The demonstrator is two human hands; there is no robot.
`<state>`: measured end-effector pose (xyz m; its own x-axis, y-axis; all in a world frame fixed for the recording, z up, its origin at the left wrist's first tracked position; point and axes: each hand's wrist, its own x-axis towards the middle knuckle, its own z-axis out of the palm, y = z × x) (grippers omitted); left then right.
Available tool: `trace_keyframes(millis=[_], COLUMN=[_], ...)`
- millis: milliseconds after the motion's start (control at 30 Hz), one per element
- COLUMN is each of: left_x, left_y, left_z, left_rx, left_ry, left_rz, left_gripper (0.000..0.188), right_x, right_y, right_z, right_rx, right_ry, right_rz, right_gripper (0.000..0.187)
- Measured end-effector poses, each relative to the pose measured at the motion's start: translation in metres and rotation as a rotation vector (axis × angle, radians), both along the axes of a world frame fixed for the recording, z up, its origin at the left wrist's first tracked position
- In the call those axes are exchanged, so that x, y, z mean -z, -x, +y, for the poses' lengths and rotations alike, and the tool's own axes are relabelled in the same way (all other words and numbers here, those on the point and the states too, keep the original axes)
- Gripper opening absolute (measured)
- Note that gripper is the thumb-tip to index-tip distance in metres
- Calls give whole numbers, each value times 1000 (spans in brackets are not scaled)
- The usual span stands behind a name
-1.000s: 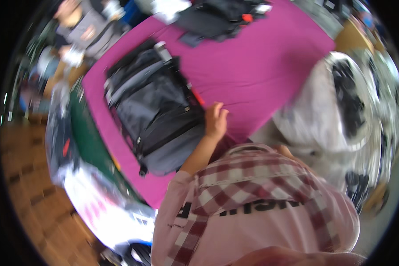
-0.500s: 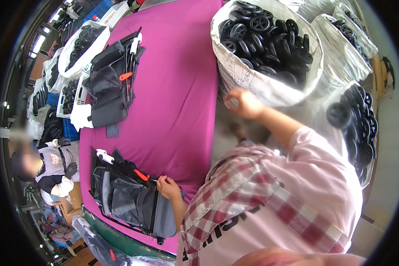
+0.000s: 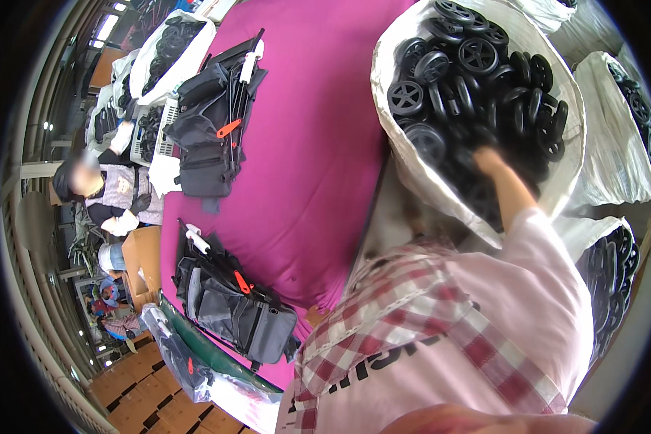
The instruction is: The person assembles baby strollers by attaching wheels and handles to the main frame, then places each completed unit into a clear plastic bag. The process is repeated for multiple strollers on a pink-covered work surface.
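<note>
My right hand [image 3: 488,160] reaches into a large white woven sack [image 3: 405,170] full of black wheels [image 3: 477,56]. Its fingers are smeared by motion and partly lost among the wheels, so any grip cannot be made out. My left hand [image 3: 315,315] shows only as a small patch at the purple table's near edge, beside a folded dark grey stroller frame with fabric [image 3: 228,304]; its fingers are hidden. That frame carries a white part and a red lever [image 3: 242,282]. Farther along lies a second similar folded frame [image 3: 206,163] with its own red lever [image 3: 228,129].
The table [image 3: 311,145] has a purple cloth. More sacks of wheels [image 3: 615,282] stand at right. Across the table are a co-worker [image 3: 123,192], a white crate [image 3: 165,126] and another sack [image 3: 173,58]. A plastic-wrapped piece [image 3: 177,354] and cardboard boxes [image 3: 141,383] are lower left.
My right hand has gone from outside the sack's near rim into the wheels. My left hand has drawn back from the near frame's edge. The view has shifted.
</note>
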<state>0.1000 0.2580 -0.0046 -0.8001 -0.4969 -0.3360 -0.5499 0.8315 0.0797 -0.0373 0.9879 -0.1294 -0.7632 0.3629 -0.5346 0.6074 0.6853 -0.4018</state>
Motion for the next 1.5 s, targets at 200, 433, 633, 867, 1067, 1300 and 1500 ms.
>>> trace_keyframes(millis=[200,433,633,867,1067,1300,1500], left_x=[26,10,15,31,11,-17,-10], left_y=[8,84,91,45,-34,-53,-91], left_z=[16,83,103,43,44,77,47], left_rx=[-40,295,393,260,63,-139,-132], left_ry=[-40,-331,-337,-255,-139,-271,-331], left_rz=[-64,195,237,210,178,224,350], left_gripper=[33,33,33,32,35,34,32], right_x=[-124,-211,-178,-165,-208,-276,-331], right_y=[-10,-9,-1,35,123,173,131], right_z=[-53,-87,-106,-71,26,-86,-269], right_rx=[99,193,-34,240,840,708,192], right_ry=[218,506,-154,-17,524,1083,670], right_rz=[-7,-82,-16,307,885,1102,998], right_gripper=[59,104,79,62,40,38,48])
